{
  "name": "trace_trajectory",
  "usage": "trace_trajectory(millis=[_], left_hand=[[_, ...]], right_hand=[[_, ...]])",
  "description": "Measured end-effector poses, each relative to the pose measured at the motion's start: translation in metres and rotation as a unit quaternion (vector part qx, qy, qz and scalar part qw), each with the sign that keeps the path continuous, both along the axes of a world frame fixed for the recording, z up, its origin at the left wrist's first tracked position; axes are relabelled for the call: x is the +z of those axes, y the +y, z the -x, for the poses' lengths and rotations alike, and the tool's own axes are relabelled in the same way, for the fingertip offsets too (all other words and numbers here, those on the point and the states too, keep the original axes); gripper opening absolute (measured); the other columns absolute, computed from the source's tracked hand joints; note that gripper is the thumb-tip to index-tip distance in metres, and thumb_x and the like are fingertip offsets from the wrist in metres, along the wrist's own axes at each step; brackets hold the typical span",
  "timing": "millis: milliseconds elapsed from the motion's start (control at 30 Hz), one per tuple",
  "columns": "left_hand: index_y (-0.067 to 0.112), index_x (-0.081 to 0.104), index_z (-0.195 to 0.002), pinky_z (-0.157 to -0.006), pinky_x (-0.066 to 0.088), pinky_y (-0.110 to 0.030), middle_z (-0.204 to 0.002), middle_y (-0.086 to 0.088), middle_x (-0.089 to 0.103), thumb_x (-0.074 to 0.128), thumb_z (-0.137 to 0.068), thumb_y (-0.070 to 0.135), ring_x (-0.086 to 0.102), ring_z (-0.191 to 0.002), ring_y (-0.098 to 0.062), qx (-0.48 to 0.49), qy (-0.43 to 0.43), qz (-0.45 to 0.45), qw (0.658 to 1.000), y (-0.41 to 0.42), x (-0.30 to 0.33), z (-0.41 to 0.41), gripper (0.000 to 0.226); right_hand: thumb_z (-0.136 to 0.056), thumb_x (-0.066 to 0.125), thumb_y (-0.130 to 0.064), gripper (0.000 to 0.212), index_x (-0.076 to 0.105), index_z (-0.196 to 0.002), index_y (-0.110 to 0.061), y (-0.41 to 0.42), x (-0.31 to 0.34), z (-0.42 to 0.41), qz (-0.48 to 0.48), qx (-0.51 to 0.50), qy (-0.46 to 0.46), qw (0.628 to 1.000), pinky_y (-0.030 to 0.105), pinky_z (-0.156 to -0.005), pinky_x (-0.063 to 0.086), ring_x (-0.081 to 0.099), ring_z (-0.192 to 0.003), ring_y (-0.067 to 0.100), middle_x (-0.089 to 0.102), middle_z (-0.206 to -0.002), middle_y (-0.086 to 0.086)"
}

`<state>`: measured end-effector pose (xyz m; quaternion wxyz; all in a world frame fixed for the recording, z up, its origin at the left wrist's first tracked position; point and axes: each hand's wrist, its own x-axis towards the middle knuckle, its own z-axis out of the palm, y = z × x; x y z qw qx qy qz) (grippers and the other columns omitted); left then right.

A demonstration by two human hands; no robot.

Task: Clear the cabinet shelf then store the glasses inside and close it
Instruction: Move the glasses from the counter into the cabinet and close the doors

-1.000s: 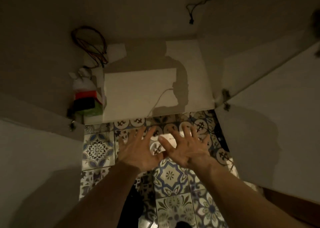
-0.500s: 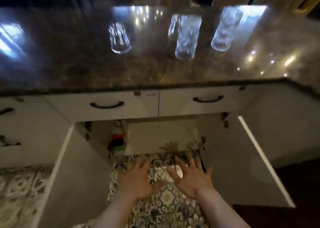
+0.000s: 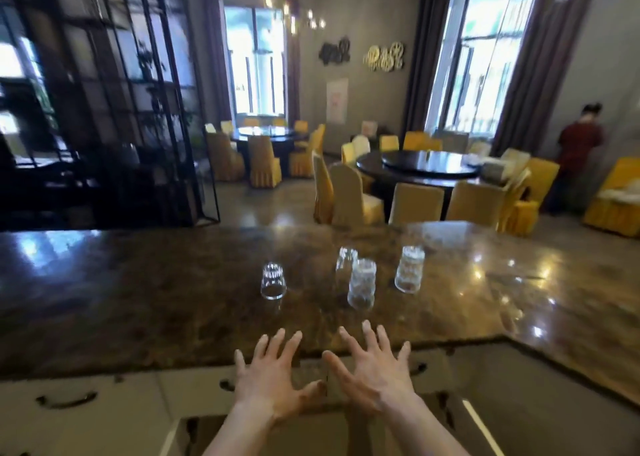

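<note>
Several clear glasses stand upside down on the dark marble counter (image 3: 138,300): a short glass (image 3: 273,281) to the left, a tall textured glass (image 3: 361,283) in the middle with another glass (image 3: 346,259) right behind it, and a textured glass (image 3: 409,269) to the right. My left hand (image 3: 273,379) and my right hand (image 3: 372,374) are held side by side with fingers spread, empty, in front of the counter's near edge and over the white drawer fronts (image 3: 104,396). The open cabinet doors (image 3: 481,424) show only at the bottom edge; the shelf is out of view.
Black drawer handles (image 3: 67,400) sit on the white fronts. Beyond the counter are round dark tables (image 3: 419,168) with yellow-covered chairs (image 3: 356,192), a black metal partition (image 3: 114,92) at left, and a person in dark red (image 3: 578,151) standing at far right.
The view has swung up from inside the floor cabinet to the countertop and the room. Both hands stay spread and empty, now raised to the counter's edge.
</note>
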<state>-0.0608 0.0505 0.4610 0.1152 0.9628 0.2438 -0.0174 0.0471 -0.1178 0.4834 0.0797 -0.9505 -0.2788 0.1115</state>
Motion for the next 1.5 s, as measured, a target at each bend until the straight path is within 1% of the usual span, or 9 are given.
trace_trajectory(millis=[200,333,667,933,1033,1133,1333,1433,1500], left_hand=[[0.047,0.000,-0.155,-0.119,-0.005,-0.060,-0.167,0.010,0.001,0.028,-0.064,0.098,-0.006,-0.153,-0.022,0.002,-0.081,-0.051,0.995,0.018,0.049,-0.022,0.108],[0.047,-0.001,-0.155,-0.120,-0.002,-0.061,-0.167,0.010,0.000,0.032,-0.067,0.096,-0.005,-0.153,-0.021,-0.008,-0.079,-0.051,0.996,0.014,0.051,-0.022,0.107],[0.049,-0.003,-0.155,-0.120,-0.001,-0.059,-0.167,0.010,0.001,0.026,-0.063,0.100,-0.003,-0.153,-0.020,-0.006,-0.076,-0.053,0.996,0.000,0.048,-0.031,0.109],[0.046,-0.002,-0.155,-0.122,0.001,-0.056,-0.167,0.008,0.003,0.034,-0.071,0.094,-0.001,-0.153,-0.020,0.007,-0.054,-0.070,0.996,0.011,0.045,-0.053,0.103],[0.046,-0.001,-0.156,-0.122,0.000,-0.053,-0.167,0.007,0.004,0.036,-0.075,0.090,-0.001,-0.153,-0.019,0.007,-0.060,-0.080,0.995,0.021,0.038,-0.067,0.099],[0.044,-0.001,-0.156,-0.123,-0.002,-0.052,-0.168,0.004,0.003,0.037,-0.081,0.085,-0.004,-0.153,-0.021,-0.002,-0.057,-0.117,0.992,0.040,0.028,-0.091,0.094],[0.037,-0.010,-0.157,-0.116,-0.019,-0.058,-0.167,-0.004,-0.012,0.041,-0.086,0.079,-0.021,-0.150,-0.032,-0.071,0.016,-0.259,0.963,0.122,0.018,-0.157,0.097],[0.035,-0.016,-0.155,-0.110,-0.023,-0.062,-0.160,-0.007,-0.026,0.051,-0.084,0.076,-0.025,-0.147,-0.038,-0.131,0.072,-0.315,0.937,0.160,0.015,-0.195,0.106],[0.031,-0.019,-0.153,-0.109,-0.023,-0.063,-0.153,-0.010,-0.033,0.056,-0.084,0.070,-0.028,-0.144,-0.042,-0.189,0.116,-0.361,0.906,0.185,0.013,-0.219,0.110]], right_hand=[[-0.067,-0.005,-0.096,0.100,0.004,-0.156,-0.050,0.007,0.039,-0.016,-0.044,-0.009,-0.053,0.998,0.069,-0.115,-0.012,-0.016,-0.154,0.028,-0.009,-0.170,0.001],[-0.074,-0.001,-0.093,0.095,0.005,-0.157,-0.047,0.000,0.047,-0.015,-0.024,-0.010,-0.059,0.998,0.070,-0.115,-0.013,-0.017,-0.153,0.029,-0.011,-0.169,0.002],[-0.076,0.001,-0.092,0.093,0.007,-0.157,-0.047,-0.025,0.047,-0.032,-0.039,-0.008,-0.064,0.997,0.069,-0.115,-0.012,-0.016,-0.154,0.029,-0.010,-0.169,0.003],[-0.074,0.000,-0.093,0.094,0.006,-0.156,-0.047,-0.035,0.029,-0.082,-0.047,0.022,-0.081,0.995,0.068,-0.117,-0.010,-0.014,-0.154,0.029,-0.008,-0.170,0.003],[-0.080,0.014,-0.090,0.089,0.005,-0.157,-0.045,-0.027,0.018,-0.100,-0.042,0.040,-0.087,0.994,0.067,-0.118,-0.006,-0.011,-0.154,0.030,-0.005,-0.170,0.005],[-0.089,0.042,-0.077,0.086,0.005,-0.158,-0.040,-0.010,0.007,-0.125,-0.026,0.069,-0.115,0.991,0.066,-0.120,0.001,-0.010,-0.154,0.032,-0.004,-0.170,0.007],[-0.091,0.066,-0.049,0.092,0.006,-0.159,-0.033,0.052,0.002,-0.185,0.077,0.164,-0.233,0.955,0.070,-0.118,-0.003,-0.020,-0.151,0.039,-0.008,-0.168,0.014],[-0.101,0.057,-0.031,0.077,0.007,-0.160,-0.029,0.087,0.006,-0.213,0.173,0.220,-0.289,0.916,0.073,-0.115,-0.005,-0.023,-0.148,0.044,-0.006,-0.167,0.019],[-0.103,0.050,-0.032,0.069,0.010,-0.160,-0.027,0.111,0.005,-0.227,0.234,0.262,-0.333,0.875,0.074,-0.115,-0.005,-0.018,-0.150,0.046,-0.004,-0.167,0.022]])
